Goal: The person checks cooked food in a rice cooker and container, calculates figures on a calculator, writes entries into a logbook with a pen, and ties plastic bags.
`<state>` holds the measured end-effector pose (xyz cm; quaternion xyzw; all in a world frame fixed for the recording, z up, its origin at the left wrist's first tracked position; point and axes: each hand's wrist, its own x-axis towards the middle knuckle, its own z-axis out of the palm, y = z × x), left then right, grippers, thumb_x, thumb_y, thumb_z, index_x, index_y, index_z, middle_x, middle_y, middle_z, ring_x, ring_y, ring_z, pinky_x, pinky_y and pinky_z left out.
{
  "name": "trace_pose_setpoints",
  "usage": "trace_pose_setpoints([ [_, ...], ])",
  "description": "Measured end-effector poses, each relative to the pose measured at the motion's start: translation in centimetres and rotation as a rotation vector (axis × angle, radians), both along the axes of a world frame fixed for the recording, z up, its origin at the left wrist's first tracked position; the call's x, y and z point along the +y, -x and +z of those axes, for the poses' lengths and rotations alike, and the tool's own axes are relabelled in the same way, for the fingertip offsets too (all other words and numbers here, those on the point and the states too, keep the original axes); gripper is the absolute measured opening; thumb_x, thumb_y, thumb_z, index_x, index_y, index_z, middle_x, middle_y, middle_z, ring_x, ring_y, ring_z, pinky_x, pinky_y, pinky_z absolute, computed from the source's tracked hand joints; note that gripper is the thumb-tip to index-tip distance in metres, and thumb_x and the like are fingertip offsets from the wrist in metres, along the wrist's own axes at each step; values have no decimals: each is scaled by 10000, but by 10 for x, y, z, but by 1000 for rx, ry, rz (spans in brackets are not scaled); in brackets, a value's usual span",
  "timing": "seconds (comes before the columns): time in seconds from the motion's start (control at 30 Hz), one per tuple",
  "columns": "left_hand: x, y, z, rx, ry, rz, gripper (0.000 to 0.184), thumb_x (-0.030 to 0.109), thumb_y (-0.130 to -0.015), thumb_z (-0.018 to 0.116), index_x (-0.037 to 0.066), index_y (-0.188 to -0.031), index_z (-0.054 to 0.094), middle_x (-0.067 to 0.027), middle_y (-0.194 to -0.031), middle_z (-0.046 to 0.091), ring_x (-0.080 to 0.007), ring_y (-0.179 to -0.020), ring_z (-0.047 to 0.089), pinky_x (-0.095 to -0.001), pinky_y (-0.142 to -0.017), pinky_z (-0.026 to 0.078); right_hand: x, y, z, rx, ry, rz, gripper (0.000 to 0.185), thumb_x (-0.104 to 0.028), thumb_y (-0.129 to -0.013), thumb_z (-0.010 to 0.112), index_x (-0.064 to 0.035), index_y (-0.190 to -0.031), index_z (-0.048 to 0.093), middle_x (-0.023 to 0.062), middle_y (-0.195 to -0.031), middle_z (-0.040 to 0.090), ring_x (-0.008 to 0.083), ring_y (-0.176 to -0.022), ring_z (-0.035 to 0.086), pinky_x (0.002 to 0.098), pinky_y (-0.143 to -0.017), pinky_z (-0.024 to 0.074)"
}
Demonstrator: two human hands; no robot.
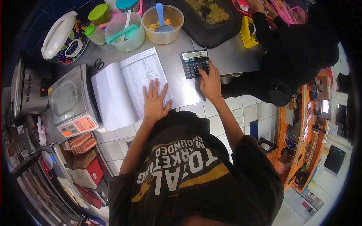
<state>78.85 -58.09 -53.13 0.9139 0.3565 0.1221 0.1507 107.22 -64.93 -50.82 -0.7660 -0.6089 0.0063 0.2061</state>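
My left hand (pixel 156 103) lies flat with spread fingers on the right page of an open ledger book (pixel 139 67). Rows of writing and printed lines fill that page, while the left page looks blank. My right hand (pixel 211 83) is over the lower right of a black desk calculator (pixel 195 64), its thumb and a finger on or close to the keys. Digits show on the calculator's display, too small to read surely. Neither hand grips anything.
Left of the book stand a digital scale (pixel 71 101) and scissors (pixel 98 64). Behind are a tub with a blue ladle (pixel 160 19), a tub with a green utensil (pixel 124 35) and a rice cooker (pixel 64 37). A co-worker's dark sleeve (pixel 264 30) is at right, beside a yellow tape dispenser (pixel 247 33).
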Motion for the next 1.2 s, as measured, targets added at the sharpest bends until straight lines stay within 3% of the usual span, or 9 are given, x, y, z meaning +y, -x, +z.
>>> trace_pose_setpoints([
  [0.2, 1, -1, 0, 17, -2, -3, 739, 438, -904, 624, 140, -1559, 453, -272, -1660, 243, -475, -1545, 183, -689, -1208, 131, -7, 6, -8, -107, 4, 27, 507, -81, -818, 652, -91, -1324, 625, 304, -1580, 322, 470, -1372, 408, 641, -1139, 309],
  [0.3, 1, -1, -1, 14, 0, -1, 736, 436, -905, 622, 141, -1558, 454, -274, -1660, 244, -475, -1544, 187, -690, -1208, 130, -17, 3, -6, -16, -79, 5, 493, -71, -823, 641, -80, -1315, 619, 310, -1567, 329, 479, -1352, 416, 635, -1137, 313],
  [0.37, 0, 0, 0, 13, 1, 1, 735, 435, -906, 621, 141, -1558, 454, -275, -1659, 245, -476, -1544, 189, -690, -1208, 130, -24, 0, -10, -68, -74, -124, 506, -13, -840, 619, -77, -1341, 616, 312, -1564, 342, 487, -1334, 436, 556, -1147, 337],
  [0.7, 1, -1, 1, 9, -10, -4, 733, 426, -908, 619, 134, -1559, 450, -281, -1654, 253, -481, -1540, 199, -693, -1204, 136, -25, 9, -9, -188, -44, -144, 505, -11, -832, 606, -75, -1333, 607, 315, -1550, 360, 493, -1317, 445, 559, -1136, 345],
  [0.77, -1, 0, 1, 9, -11, 3, 735, 415, -904, 629, 120, -1554, 452, -284, -1650, 259, -482, -1539, 202, -694, -1203, 139, -18, 28, 1, -14, -201, -77, 510, -36, -809, 618, -78, -1317, 610, 296, -1527, 404, 479, -1307, 462, 556, -1123, 358],
  [0.87, 2, 8, 2, -112, 58, 17, 731, 364, -882, 654, 67, -1524, 469, -290, -1619, 306, -482, -1515, 250, -698, -1195, 153, 7, 77, -7, 182, -247, 133, 452, -84, -797, 650, -43, -1246, 623, 230, -1337, 565, 416, -1169, 575, 524, -995, 463],
  [0.97, 5, 26, 12, -97, -49, 253, 734, 318, -856, 670, -10, -1484, 477, -303, -1579, 348, -489, -1479, 295, -701, -1189, 162, 40, 130, -6, 440, -214, 311, 326, -66, -861, 632, -41, -1186, 635, 195, -1086, 638, 406, -986, 637, 484, -857, 530],
  [1.07, 10, 38, 31, 209, -139, 505, 793, 341, -855, 656, -131, -1453, 438, -324, -1588, 306, -505, -1489, 253, -700, -1195, 135, 57, 157, -10, 488, -101, 361, 325, -91, -871, 650, -21, -1188, 627, 193, -1066, 655, 393, -981, 643, 474, -833, 536],
  [1.2, 7, 49, 18, 285, -101, 512, 813, 356, -872, 643, -165, -1453, 414, -324, -1623, 243, -504, -1523, 185, -704, -1200, 103, 62, 163, -16, 458, -17, 388, 319, -105, -887, 651, -19, -1192, 621, 183, -1030, 633, 388, -951, 637, 469, -815, 535],
])
